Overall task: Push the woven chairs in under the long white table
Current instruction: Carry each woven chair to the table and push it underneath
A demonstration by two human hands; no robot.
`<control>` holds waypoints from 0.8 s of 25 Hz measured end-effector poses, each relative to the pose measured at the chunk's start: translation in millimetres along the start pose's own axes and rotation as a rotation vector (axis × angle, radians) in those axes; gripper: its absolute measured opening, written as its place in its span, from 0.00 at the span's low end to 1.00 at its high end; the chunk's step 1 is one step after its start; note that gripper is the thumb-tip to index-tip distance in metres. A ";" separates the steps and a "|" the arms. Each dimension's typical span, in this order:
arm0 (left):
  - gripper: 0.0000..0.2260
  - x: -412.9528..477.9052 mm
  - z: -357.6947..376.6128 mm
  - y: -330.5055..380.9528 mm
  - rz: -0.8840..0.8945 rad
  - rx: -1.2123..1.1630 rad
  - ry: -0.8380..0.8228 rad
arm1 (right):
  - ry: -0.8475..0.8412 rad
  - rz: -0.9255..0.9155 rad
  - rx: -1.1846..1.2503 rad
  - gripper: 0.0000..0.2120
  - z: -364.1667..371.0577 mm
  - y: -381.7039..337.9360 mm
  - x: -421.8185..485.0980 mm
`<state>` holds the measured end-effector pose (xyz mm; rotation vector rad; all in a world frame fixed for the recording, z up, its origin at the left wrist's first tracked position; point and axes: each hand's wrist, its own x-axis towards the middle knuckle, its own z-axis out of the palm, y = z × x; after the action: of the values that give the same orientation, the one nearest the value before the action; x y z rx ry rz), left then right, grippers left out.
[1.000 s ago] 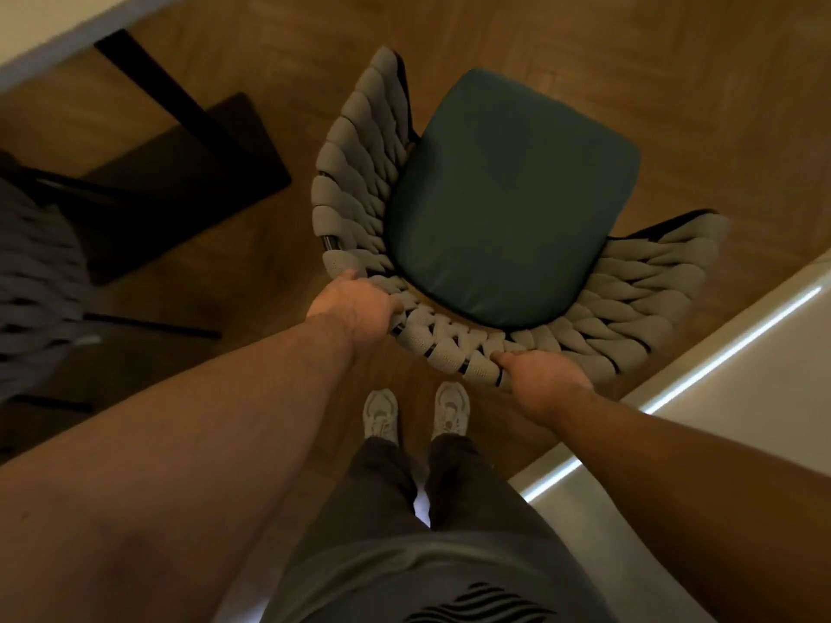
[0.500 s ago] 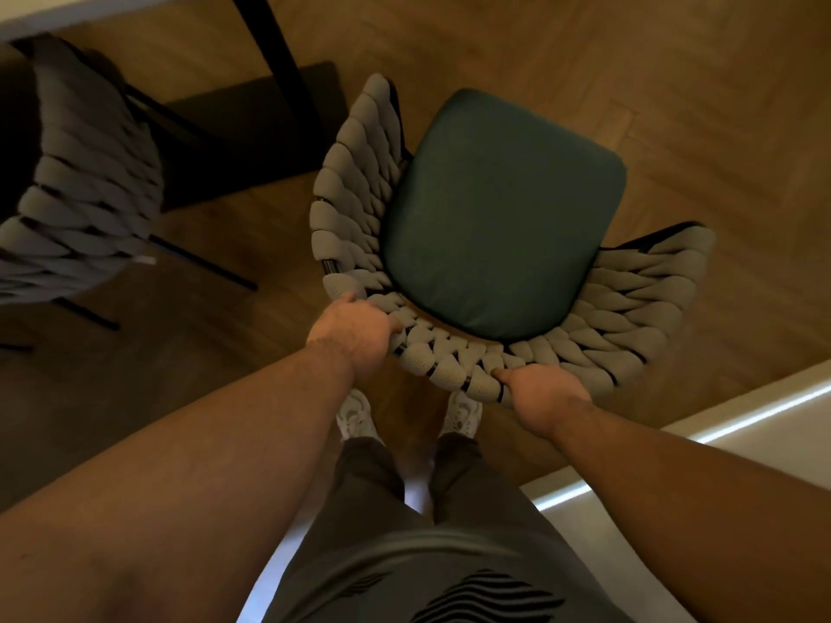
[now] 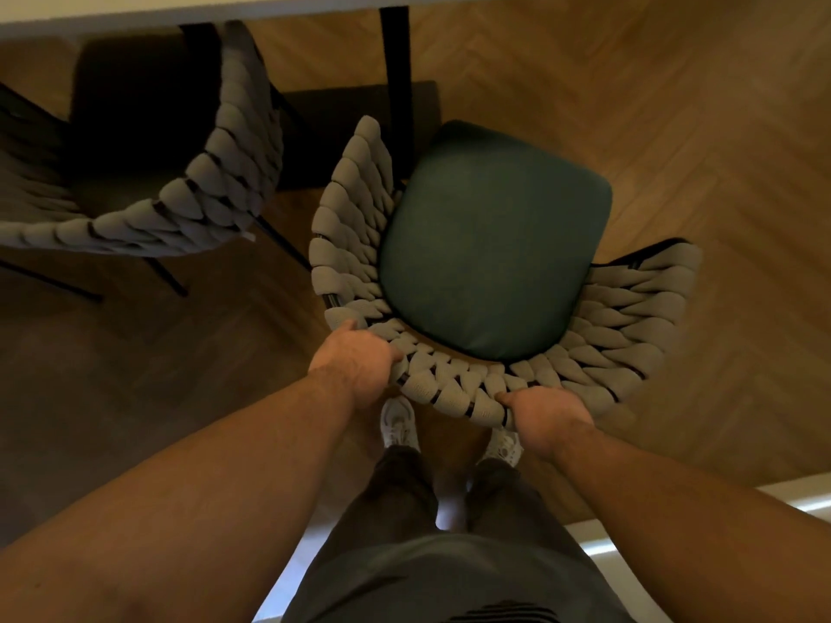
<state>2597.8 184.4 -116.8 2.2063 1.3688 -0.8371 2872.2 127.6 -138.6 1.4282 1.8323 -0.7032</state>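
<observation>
While left hand (image 3: 355,359), right hand (image 3: 546,411) grip woven chair (image 3: 629,317), cushion (image 3: 490,245) lies inside.

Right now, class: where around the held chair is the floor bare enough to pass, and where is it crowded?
Bare wood floor lies right of the table leg and the green-cushioned chair. Another patch lies left of the left hand, short of the second chair. Crowded: the narrow gap between both chairs, by the leg.

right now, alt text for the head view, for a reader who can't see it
A person's left hand and right hand grip the back of a grey woven chair with a dark green seat cushion, facing the white table. A second woven chair stands to its left, nearer the table.
</observation>
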 end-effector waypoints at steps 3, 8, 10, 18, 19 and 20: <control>0.12 -13.2 8.4 -19.3 -0.029 -0.017 0.009 | 0.024 -0.030 -0.056 0.28 -10.1 -17.3 7.0; 0.16 -25.9 6.8 -26.3 -0.060 -0.128 -0.066 | -0.009 -0.070 -0.144 0.27 -32.5 -20.7 17.6; 0.16 -26.7 2.3 -24.6 -0.099 -0.187 -0.090 | -0.021 -0.103 -0.193 0.27 -44.9 -14.8 25.9; 0.18 -11.4 -16.0 8.7 -0.224 -0.271 -0.092 | -0.004 -0.168 -0.306 0.23 -85.8 29.1 48.0; 0.18 -9.9 -16.5 12.0 -0.232 -0.270 -0.068 | 0.007 -0.165 -0.313 0.22 -89.0 33.6 50.9; 0.18 -8.3 -16.7 14.1 -0.237 -0.270 -0.041 | 0.018 -0.160 -0.315 0.21 -91.6 37.2 53.6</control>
<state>2612.3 183.2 -98.5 1.8396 1.6404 -0.7222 2882.4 238.8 -125.4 1.0964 1.9850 -0.4526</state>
